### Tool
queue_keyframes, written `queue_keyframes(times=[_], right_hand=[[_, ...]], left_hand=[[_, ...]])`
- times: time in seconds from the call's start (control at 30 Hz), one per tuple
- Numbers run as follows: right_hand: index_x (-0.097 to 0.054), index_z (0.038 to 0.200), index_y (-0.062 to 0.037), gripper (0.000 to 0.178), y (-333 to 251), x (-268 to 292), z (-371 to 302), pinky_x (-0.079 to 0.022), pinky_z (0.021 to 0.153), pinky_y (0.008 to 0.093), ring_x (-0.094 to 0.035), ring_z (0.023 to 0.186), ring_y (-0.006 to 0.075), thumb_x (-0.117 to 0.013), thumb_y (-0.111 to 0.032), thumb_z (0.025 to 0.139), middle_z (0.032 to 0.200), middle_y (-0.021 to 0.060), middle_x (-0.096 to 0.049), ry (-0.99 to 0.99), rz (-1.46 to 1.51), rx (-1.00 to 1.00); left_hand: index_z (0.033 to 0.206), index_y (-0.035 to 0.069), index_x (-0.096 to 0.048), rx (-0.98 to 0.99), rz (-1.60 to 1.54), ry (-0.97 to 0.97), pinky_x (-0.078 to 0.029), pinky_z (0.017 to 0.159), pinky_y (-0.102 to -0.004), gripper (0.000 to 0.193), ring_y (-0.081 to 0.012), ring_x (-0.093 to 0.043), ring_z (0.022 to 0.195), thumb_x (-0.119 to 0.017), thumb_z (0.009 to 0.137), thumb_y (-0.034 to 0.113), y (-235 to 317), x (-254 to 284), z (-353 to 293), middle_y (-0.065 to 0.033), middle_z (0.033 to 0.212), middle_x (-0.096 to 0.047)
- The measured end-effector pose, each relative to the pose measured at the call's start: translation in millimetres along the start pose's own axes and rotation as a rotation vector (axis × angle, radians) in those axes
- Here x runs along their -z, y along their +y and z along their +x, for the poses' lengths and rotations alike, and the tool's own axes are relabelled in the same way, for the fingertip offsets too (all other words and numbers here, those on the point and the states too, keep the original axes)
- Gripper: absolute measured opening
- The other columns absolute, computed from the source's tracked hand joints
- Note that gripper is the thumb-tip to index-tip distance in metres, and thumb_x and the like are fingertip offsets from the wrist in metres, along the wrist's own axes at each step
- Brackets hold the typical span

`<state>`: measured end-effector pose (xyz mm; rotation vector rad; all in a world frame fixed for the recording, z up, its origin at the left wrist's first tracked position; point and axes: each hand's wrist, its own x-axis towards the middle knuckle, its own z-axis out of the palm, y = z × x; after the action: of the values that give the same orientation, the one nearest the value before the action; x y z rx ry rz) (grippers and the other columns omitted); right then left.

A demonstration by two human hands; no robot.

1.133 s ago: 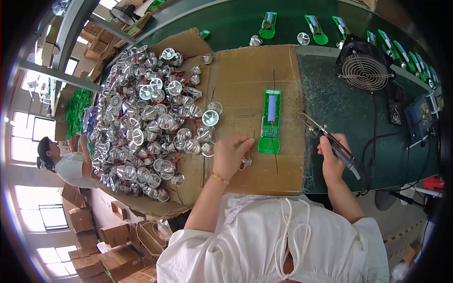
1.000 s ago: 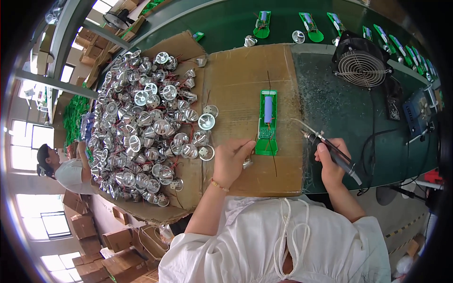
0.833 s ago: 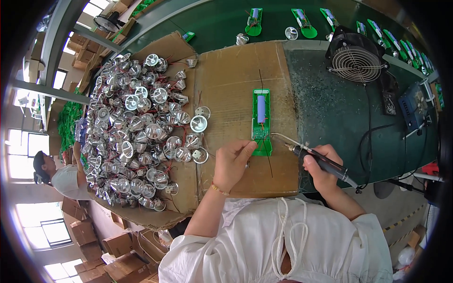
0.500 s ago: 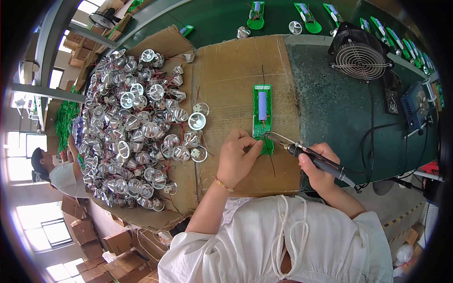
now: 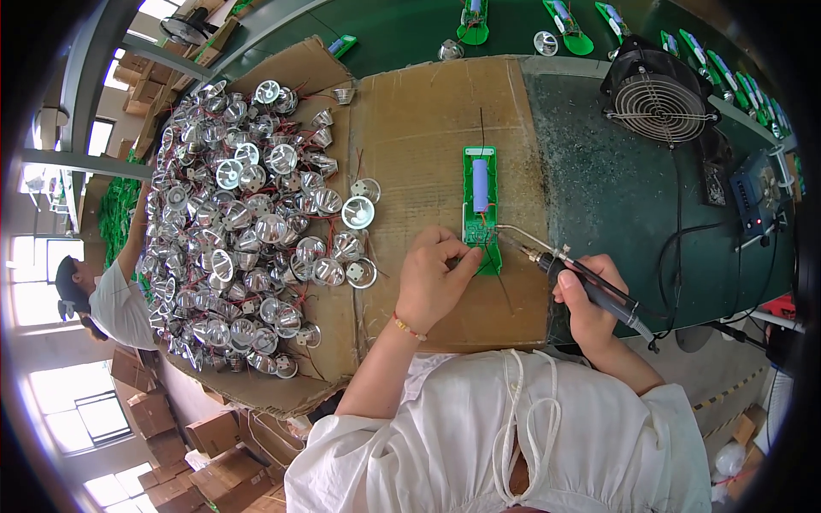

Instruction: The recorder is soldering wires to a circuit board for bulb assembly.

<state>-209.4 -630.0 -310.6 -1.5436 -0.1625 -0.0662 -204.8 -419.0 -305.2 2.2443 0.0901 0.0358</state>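
Observation:
In the middle of the cardboard lies an open green plastic housing (image 5: 468,184) with a lilac battery cell (image 5: 481,182), a small green circuit board (image 5: 475,231) and thin dark wires. My left hand (image 5: 434,278) is beside its lower left edge, thumb and fingers pinched together; whatever lies between the fingertips is hidden. My right hand (image 5: 590,308) grips a soldering iron (image 5: 605,306) by its dark handle. A thin bent metal tube (image 5: 526,235) is fixed along the iron, its end over the board's right edge. The iron's tip is close to the board.
Left, a cardboard tray (image 5: 338,376) holds a heap of silvery lamp reflectors (image 5: 269,229) with red wires. A black fan (image 5: 658,107) and blue soldering station (image 5: 757,197) stand at right, cables trailing. Several green housings (image 5: 569,30) line the far side. Another person (image 5: 120,303) is at far left.
The soldering iron and its tube have shifted slightly up and right over the board. My left hand stays pinched at the housing's edge. The other person's arm now reaches further up.

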Motion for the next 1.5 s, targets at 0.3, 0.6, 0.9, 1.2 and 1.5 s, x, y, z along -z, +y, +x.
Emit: queue_keyframes(times=[0.3, 0.6, 0.9, 1.2, 1.5], right_hand=[[-0.051, 0.082, 0.001, 0.017, 0.4, 2.9, 0.5, -0.043, 0.051, 0.0206, -0.053, 0.055, 0.0072, -0.064, -0.01, 0.08, 0.064, 0.0062, -0.059, 0.034, 0.03, -0.033], [-0.051, 0.082, 0.001, 0.016, -0.5, 2.5, 1.5, -0.042, 0.051, 0.0206, -0.053, 0.057, 0.0069, -0.064, -0.009, 0.08, 0.065, 0.006, -0.059, 0.009, 0.037, -0.053], [-0.053, 0.079, 0.0002, 0.014, 6.0, -8.9, 6.7, -0.04, 0.05, 0.0193, -0.049, 0.055, 0.0032, -0.065, -0.007, 0.078, 0.063, 0.0009, -0.057, -0.002, 0.044, -0.08], [-0.052, 0.077, -0.0005, 0.015, 5.8, -12.5, 7.3, -0.041, 0.049, 0.0189, -0.051, 0.055, 0.0041, -0.065, -0.008, 0.079, 0.063, 0.0027, -0.057, -0.024, 0.086, -0.147], [-0.05, 0.082, 0.0012, 0.015, -1.0, -7.5, 7.2, -0.046, 0.05, 0.0217, -0.055, 0.054, 0.0089, -0.062, -0.009, 0.081, 0.064, 0.0068, -0.057, 0.016, 0.029, -0.037]], left_hand=[[0.073, 0.002, -0.065, -0.018, -0.049, 0.098, -0.042, 0.053, -0.0283, 0.012, -0.0174, -0.053, 0.06, -0.068, 0.073, 0.013, 11.2, 2.9, -3.9, -0.0079, 0.077, -0.055], [0.073, 0.003, -0.065, -0.361, 0.171, 0.177, -0.041, 0.057, -0.0285, 0.01, -0.0165, -0.05, 0.067, -0.071, 0.071, 0.011, 2.8, 0.2, -12.5, -0.0064, 0.077, -0.052], [0.067, -0.001, -0.062, 0.123, -0.117, -0.014, -0.042, 0.054, -0.0283, 0.016, -0.0167, -0.053, 0.059, -0.066, 0.074, 0.012, 1.9, 3.7, 3.5, -0.0089, 0.071, -0.054], [0.066, -0.002, -0.062, 0.115, -0.141, -0.017, -0.041, 0.053, -0.0277, 0.016, -0.0161, -0.052, 0.058, -0.067, 0.073, 0.012, -2.6, 2.1, 3.5, -0.0084, 0.07, -0.054], [0.066, -0.002, -0.061, 0.118, -0.142, -0.044, -0.04, 0.053, -0.0284, 0.018, -0.0168, -0.052, 0.058, -0.067, 0.073, 0.014, -4.7, 5.9, 9.4, -0.0086, 0.069, -0.054]])
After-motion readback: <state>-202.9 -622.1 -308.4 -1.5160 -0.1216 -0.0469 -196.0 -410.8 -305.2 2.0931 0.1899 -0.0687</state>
